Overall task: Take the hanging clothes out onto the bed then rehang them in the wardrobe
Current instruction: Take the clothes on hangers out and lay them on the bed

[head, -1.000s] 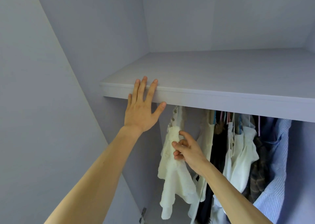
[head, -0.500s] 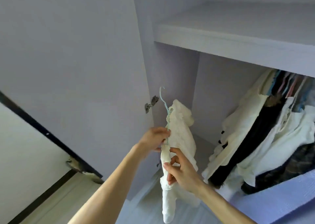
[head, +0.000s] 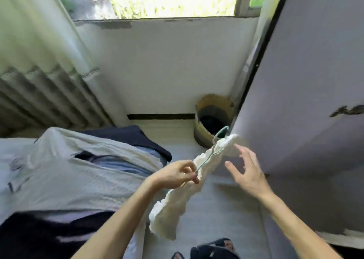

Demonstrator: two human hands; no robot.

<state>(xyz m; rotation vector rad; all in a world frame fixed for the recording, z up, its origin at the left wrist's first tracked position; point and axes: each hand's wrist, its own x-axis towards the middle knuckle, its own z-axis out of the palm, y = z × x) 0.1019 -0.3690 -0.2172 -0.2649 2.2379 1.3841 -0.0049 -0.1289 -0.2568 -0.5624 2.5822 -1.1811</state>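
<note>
My left hand (head: pixel 177 175) has its grip pinched, thumb against curled fingers, on the thin teal wire of one hanger (head: pixel 211 152), forearm reaching up from below. One white knit top (head: pixel 177 205) hangs on it, tilted, its lower end drooping over the floor (head: pixel 216 209) just right of the bed. My right hand (head: pixel 248 174) is spread wide with nothing in its grip, fingers just beside the top's upper end; whether they touch it I cannot tell. On the bed to my left lie a pale shirt (head: pixel 78 176), a navy piece (head: pixel 134 138) and a black piece (head: pixel 39 235). One basket (head: pixel 213 118) stands by the wall, beside the wardrobe door (head: pixel 305 81).
</note>
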